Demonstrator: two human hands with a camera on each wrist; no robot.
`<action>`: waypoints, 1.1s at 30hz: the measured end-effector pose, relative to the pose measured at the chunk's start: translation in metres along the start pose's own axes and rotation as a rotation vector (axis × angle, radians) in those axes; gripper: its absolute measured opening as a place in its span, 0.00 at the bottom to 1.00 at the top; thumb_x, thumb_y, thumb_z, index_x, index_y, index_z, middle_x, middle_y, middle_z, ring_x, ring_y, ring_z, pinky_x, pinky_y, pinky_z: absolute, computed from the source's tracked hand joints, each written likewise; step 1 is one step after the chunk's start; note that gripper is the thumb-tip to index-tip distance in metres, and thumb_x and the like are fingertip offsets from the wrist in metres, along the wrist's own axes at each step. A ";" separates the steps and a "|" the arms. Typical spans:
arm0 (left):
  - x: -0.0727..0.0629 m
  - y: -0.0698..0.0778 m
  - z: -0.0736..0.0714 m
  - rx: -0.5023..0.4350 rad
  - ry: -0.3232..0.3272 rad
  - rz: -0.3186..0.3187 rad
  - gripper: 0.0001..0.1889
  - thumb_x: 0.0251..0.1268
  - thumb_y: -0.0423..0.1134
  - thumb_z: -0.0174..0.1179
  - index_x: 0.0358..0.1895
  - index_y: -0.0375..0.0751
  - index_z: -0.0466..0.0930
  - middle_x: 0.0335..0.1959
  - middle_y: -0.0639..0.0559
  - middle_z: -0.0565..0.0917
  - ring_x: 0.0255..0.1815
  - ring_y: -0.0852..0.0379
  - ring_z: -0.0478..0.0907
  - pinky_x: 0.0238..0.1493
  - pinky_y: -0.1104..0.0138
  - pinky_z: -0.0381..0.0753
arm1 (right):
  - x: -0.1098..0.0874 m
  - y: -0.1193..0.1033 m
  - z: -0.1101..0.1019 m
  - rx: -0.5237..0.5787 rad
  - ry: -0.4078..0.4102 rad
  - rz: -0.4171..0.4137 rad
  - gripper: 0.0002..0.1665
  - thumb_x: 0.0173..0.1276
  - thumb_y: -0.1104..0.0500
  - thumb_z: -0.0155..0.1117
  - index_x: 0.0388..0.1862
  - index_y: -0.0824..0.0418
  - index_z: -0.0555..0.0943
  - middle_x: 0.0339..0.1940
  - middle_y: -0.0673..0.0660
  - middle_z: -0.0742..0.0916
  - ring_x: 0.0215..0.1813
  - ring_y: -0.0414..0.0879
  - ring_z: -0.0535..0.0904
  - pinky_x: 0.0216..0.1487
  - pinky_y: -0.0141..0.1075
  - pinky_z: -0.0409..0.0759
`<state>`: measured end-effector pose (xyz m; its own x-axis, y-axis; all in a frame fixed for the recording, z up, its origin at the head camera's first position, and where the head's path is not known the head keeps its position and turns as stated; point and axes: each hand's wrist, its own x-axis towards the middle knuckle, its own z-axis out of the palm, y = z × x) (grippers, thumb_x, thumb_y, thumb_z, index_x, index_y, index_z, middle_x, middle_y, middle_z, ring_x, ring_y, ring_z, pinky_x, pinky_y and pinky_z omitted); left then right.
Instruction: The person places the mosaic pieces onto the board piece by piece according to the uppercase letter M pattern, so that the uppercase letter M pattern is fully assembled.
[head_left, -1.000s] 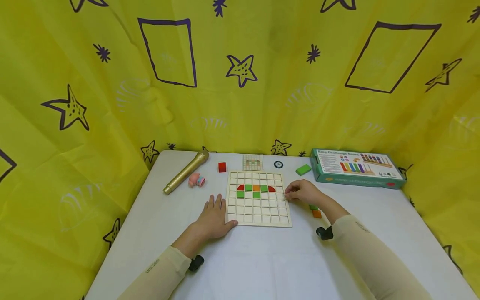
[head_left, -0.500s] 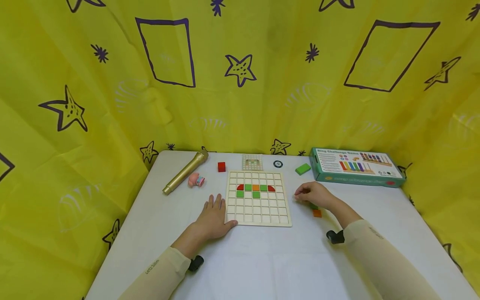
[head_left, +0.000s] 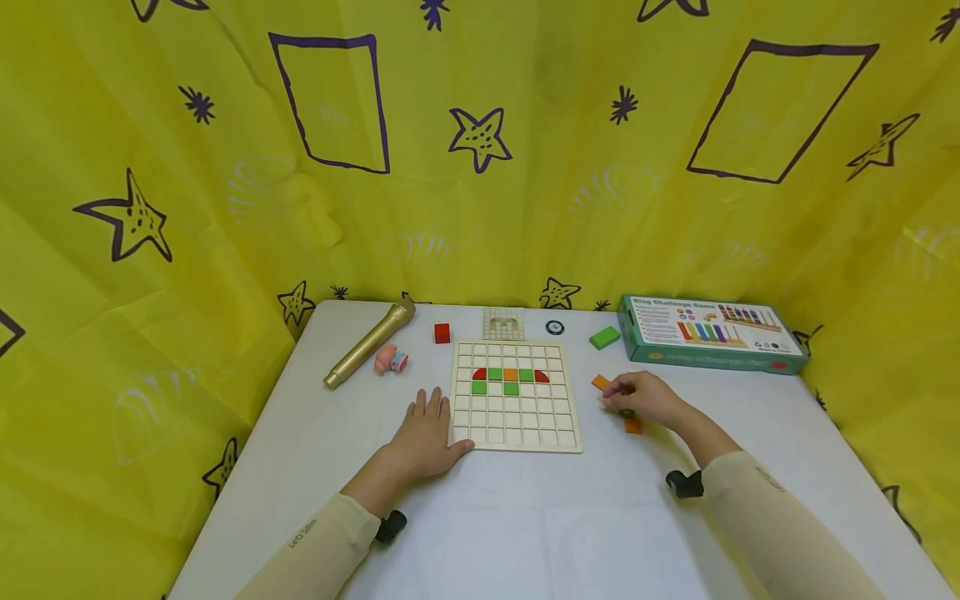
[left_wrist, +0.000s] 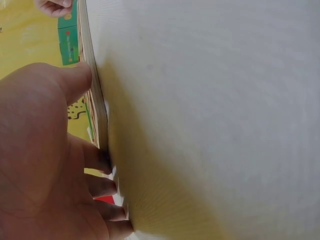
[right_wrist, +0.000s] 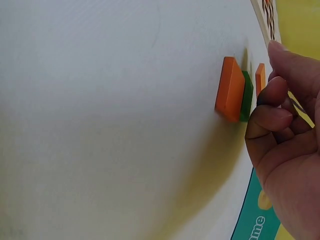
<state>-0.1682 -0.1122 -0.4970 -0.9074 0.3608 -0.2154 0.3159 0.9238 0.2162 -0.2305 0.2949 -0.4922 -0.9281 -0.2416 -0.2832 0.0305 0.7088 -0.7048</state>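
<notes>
Your left hand (head_left: 426, 437) lies spread at the near left corner of a game board (head_left: 525, 422), its grip relaxed, fingers extended along the side and thumb on the edge, while your right hand (head_left: 645, 397) hangs over loose pieces on the white-covered desk (head_left: 510, 517). Your right fingers bend toward the thumb; whether that grip holds anything cannot be told. A loose orange tile (head_left: 600, 382) lies just beyond those fingertips, right of the board, and a second orange tile (head_left: 633, 426) sits close against a green tile (right_wrist: 247, 95) below your hand. On the board, one row runs red, green, orange, green, red, with two green squares (head_left: 511, 388) in the row nearer you, under the left red piece (head_left: 481, 374) and the orange square (head_left: 510, 375). Past the board's far edge lies a pattern card (head_left: 503, 323), between a red block (head_left: 442, 333) and a round disc (head_left: 555, 327). A gold microphone (head_left: 371, 346) and pink figurine (head_left: 391, 359) lie left; a green block (head_left: 604, 337) and game box (head_left: 712, 333) lie right.
</notes>
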 end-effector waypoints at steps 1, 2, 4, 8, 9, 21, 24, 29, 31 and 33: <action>0.000 0.000 0.000 0.002 -0.001 0.000 0.49 0.72 0.66 0.50 0.77 0.24 0.52 0.79 0.30 0.50 0.79 0.30 0.42 0.76 0.44 0.49 | -0.001 0.001 -0.001 -0.002 0.002 -0.001 0.12 0.68 0.53 0.71 0.44 0.61 0.86 0.38 0.54 0.84 0.42 0.49 0.76 0.43 0.38 0.77; 0.000 0.000 0.000 0.004 0.000 0.001 0.49 0.72 0.66 0.49 0.77 0.24 0.53 0.79 0.30 0.50 0.79 0.30 0.42 0.76 0.44 0.50 | -0.003 0.002 -0.001 -0.006 0.004 -0.004 0.13 0.68 0.53 0.71 0.44 0.61 0.86 0.38 0.54 0.84 0.42 0.49 0.76 0.43 0.38 0.77; 0.001 -0.001 0.001 0.011 -0.001 0.001 0.49 0.72 0.67 0.49 0.77 0.24 0.52 0.79 0.30 0.50 0.79 0.30 0.42 0.76 0.44 0.50 | -0.006 0.004 -0.003 -0.008 0.012 -0.007 0.13 0.67 0.53 0.72 0.44 0.61 0.86 0.38 0.54 0.84 0.42 0.49 0.75 0.42 0.37 0.77; 0.002 -0.002 0.002 0.009 0.003 0.004 0.49 0.72 0.67 0.49 0.76 0.24 0.53 0.79 0.30 0.50 0.79 0.30 0.42 0.76 0.44 0.50 | -0.011 0.009 -0.005 -0.006 0.022 -0.006 0.13 0.66 0.56 0.73 0.44 0.62 0.86 0.36 0.54 0.82 0.40 0.49 0.75 0.41 0.37 0.77; 0.002 -0.002 0.002 0.010 0.003 0.004 0.49 0.72 0.67 0.49 0.76 0.24 0.53 0.79 0.30 0.50 0.79 0.30 0.42 0.76 0.44 0.50 | -0.012 0.010 -0.006 -0.002 0.021 -0.002 0.13 0.66 0.56 0.73 0.44 0.63 0.86 0.35 0.54 0.82 0.40 0.49 0.75 0.41 0.37 0.76; 0.001 0.000 0.000 0.020 -0.008 0.004 0.49 0.73 0.67 0.48 0.77 0.24 0.52 0.79 0.31 0.50 0.79 0.29 0.42 0.76 0.44 0.50 | -0.020 0.016 -0.012 -0.004 0.010 0.016 0.17 0.63 0.59 0.75 0.48 0.66 0.84 0.36 0.55 0.79 0.42 0.50 0.73 0.41 0.36 0.76; 0.001 0.001 0.000 0.022 -0.009 0.003 0.49 0.73 0.67 0.48 0.77 0.24 0.52 0.80 0.31 0.50 0.79 0.29 0.42 0.76 0.44 0.50 | -0.021 0.017 -0.014 -0.007 -0.009 0.020 0.18 0.63 0.59 0.74 0.48 0.68 0.84 0.38 0.55 0.80 0.43 0.50 0.73 0.43 0.37 0.77; 0.001 0.000 0.001 0.021 -0.006 0.003 0.49 0.72 0.67 0.48 0.77 0.24 0.52 0.79 0.31 0.50 0.79 0.29 0.42 0.76 0.44 0.50 | -0.020 0.017 -0.013 -0.008 -0.027 0.002 0.17 0.63 0.61 0.74 0.47 0.68 0.82 0.40 0.56 0.82 0.43 0.51 0.75 0.44 0.37 0.78; 0.001 -0.001 0.002 0.024 -0.005 0.003 0.49 0.72 0.67 0.47 0.77 0.24 0.52 0.79 0.31 0.50 0.79 0.29 0.42 0.76 0.44 0.50 | -0.020 0.015 -0.013 -0.008 -0.028 -0.016 0.16 0.63 0.61 0.74 0.45 0.68 0.81 0.39 0.56 0.82 0.41 0.50 0.75 0.42 0.37 0.78; 0.001 -0.001 0.003 0.022 -0.005 0.003 0.49 0.73 0.67 0.47 0.77 0.24 0.52 0.79 0.30 0.50 0.79 0.29 0.42 0.76 0.44 0.50 | -0.020 0.014 -0.013 -0.008 -0.028 -0.031 0.15 0.63 0.62 0.74 0.44 0.67 0.80 0.37 0.56 0.81 0.40 0.50 0.75 0.40 0.36 0.78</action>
<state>-0.1687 -0.1124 -0.5005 -0.9050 0.3645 -0.2191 0.3253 0.9252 0.1957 -0.2165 0.3183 -0.4885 -0.9176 -0.2819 -0.2801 -0.0009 0.7062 -0.7080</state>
